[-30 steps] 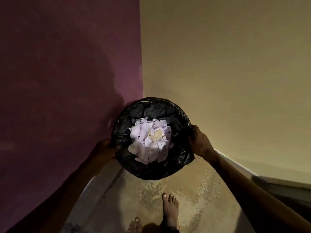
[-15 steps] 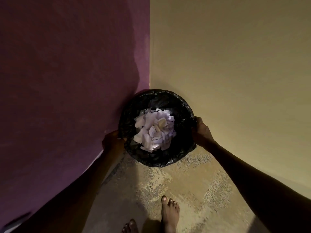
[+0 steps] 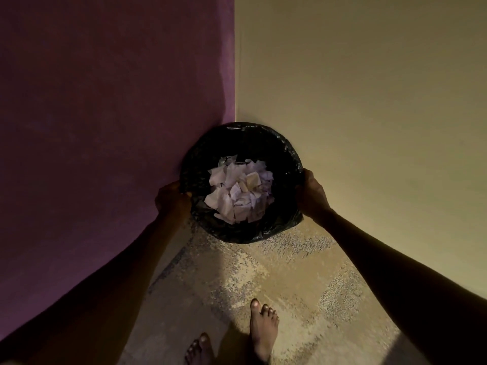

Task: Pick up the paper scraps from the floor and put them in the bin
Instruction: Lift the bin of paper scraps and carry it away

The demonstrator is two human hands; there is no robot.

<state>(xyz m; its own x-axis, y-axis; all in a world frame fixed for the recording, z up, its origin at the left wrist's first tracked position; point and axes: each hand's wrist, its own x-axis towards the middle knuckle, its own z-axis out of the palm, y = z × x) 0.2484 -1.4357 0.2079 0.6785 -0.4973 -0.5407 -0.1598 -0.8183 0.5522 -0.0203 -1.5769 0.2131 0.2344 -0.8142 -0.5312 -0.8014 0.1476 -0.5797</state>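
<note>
A round bin [image 3: 287,151] lined with a black plastic bag sits in the corner where two walls meet. A heap of pale paper scraps [image 3: 238,192] fills its inside. My left hand [image 3: 172,198] grips the bin's left rim. My right hand [image 3: 312,193] grips the right rim. Both arms reach forward and down from the lower corners of the view. No loose scraps show on the visible floor.
A purple wall [image 3: 105,127] stands on the left and a cream wall [image 3: 369,114] on the right, meeting just behind the bin. The mottled beige floor [image 3: 290,272] lies in front. My two bare feet [image 3: 263,327] stand at the bottom.
The bin has moved back and down into the corner, held by both hands throughout. It now looks smaller and farther from me, close against both walls.
</note>
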